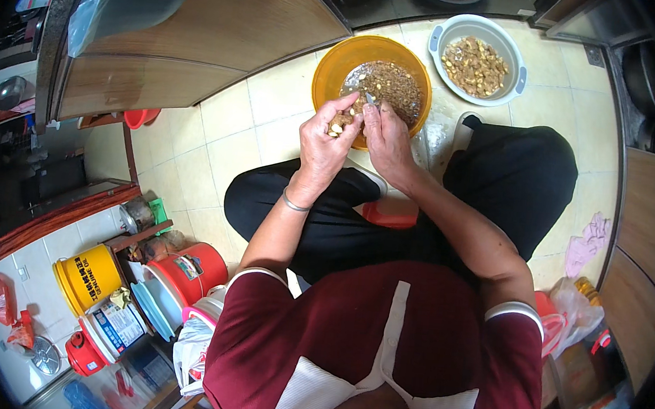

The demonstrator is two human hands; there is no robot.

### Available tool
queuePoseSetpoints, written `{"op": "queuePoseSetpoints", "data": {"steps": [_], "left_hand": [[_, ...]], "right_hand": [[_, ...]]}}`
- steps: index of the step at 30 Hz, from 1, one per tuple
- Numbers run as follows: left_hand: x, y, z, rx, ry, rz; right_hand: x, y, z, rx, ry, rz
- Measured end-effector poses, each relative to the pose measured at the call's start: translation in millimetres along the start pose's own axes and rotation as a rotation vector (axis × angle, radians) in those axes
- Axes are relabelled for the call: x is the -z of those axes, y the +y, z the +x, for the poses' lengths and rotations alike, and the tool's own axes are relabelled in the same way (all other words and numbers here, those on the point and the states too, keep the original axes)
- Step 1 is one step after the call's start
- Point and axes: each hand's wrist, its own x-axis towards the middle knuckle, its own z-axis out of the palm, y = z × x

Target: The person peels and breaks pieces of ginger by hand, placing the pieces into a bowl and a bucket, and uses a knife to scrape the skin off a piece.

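Observation:
My left hand point(329, 131) holds a piece of ginger-like root point(340, 125), brown with pale yellow cut ends, between thumb and fingers. In my right hand point(387, 139) is a small knife point(369, 98); only its short grey blade shows, and the handle is hidden by the fingers. Both hands meet over the near side of a yellow-orange plastic basin point(325, 81). Brown scraps and a few pale bits point(399, 88) cover much of its bottom.
A grey plastic basin point(515, 52) with knobbly root pieces point(475, 66) stands on the tiled floor at upper right. Wooden cabinet doors point(214, 25) rise at left. Stacked buckets point(205, 270) are at lower left. A pink cloth point(587, 245) lies at right, near plastic bags point(572, 313).

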Motion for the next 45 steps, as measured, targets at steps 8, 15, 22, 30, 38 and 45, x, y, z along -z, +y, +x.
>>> {"op": "queuePoseSetpoints", "data": {"steps": [8, 15, 22, 30, 38, 45], "left_hand": [[-3, -10, 9, -0.173, 0.074, 0.209], [25, -17, 21, 0.337, -0.056, -0.755], [39, -23, 21, 0.467, -0.251, -1.281], [40, -25, 20, 0.472, -0.308, -1.267], [35, -22, 17, 0.536, -0.382, -1.311], [37, -14, 16, 0.553, -0.407, -1.201]], "right_hand": [[-7, -12, -13, -0.417, -0.215, 0.792], [7, -13, -2, -0.379, -0.094, 0.590], [-6, 5, -2, -0.039, -0.041, 0.163], [3, -19, -3, 0.043, -0.130, 0.147], [8, -16, -7, 0.190, -0.165, 0.028], [9, -20, -9, 0.247, -0.164, -0.024]]}}
